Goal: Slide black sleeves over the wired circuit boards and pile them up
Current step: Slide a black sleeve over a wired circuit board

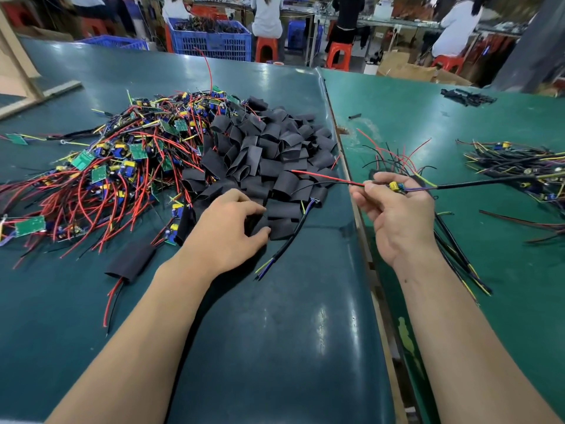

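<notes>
Sleeves (269, 154) lie heaped just beyond the left hand (227, 232), whose curled fingers pinch one at the heap's near edge. Right hand (397, 209) holds a wired board (396, 187) between thumb and fingertips, its red wire (324, 176) pointing left over the heap. Unsleeved boards (122, 160) sprawl farther left.

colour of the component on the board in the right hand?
Yellow component, pinched in the right hand; head view.

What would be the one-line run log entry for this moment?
left hand: fingers picking a black sleeve from sleeve heap | right hand: pinching wired circuit board | sleeving: not yet done
</notes>
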Demonstrator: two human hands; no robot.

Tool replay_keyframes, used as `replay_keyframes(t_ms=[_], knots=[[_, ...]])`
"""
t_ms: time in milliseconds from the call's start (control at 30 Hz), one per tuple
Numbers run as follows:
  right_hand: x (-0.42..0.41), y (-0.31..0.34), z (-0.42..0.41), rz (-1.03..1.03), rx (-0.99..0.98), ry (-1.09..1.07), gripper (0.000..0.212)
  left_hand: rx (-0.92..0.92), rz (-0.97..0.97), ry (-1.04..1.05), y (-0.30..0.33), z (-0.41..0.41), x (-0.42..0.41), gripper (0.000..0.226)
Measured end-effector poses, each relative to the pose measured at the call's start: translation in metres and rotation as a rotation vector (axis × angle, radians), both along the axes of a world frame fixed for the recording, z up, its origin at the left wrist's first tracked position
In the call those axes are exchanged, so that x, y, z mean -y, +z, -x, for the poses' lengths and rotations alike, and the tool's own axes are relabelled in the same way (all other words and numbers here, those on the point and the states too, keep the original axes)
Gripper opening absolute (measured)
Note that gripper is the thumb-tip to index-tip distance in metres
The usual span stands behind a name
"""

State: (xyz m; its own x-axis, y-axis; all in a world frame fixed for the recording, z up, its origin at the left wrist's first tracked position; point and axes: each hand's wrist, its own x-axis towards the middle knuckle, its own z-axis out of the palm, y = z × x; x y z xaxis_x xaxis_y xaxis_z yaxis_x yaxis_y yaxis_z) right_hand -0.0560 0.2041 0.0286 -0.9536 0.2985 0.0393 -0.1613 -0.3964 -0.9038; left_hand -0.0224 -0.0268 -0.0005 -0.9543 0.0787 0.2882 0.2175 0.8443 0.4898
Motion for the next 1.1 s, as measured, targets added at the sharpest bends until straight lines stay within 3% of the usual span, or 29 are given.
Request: replay_keyframes(t_ms=[567,800,1100], knots=[[0.007,-0.001,-0.003,-0.039,-0.061,0.051,0.022,0.037,-0.181,0.025,0.0,0.003,0.002,0.033],[0.009,-0.002,-0.001,-0.011,-0.099,-0.014,0.022,-0.148,-0.563,-0.143,0.003,0.0,-0.009,0.05],[0.012,-0.004,-0.001,-0.021,-0.101,-0.005,0.023,-0.275,-0.61,-0.144,-0.001,0.003,-0.014,0.054]])
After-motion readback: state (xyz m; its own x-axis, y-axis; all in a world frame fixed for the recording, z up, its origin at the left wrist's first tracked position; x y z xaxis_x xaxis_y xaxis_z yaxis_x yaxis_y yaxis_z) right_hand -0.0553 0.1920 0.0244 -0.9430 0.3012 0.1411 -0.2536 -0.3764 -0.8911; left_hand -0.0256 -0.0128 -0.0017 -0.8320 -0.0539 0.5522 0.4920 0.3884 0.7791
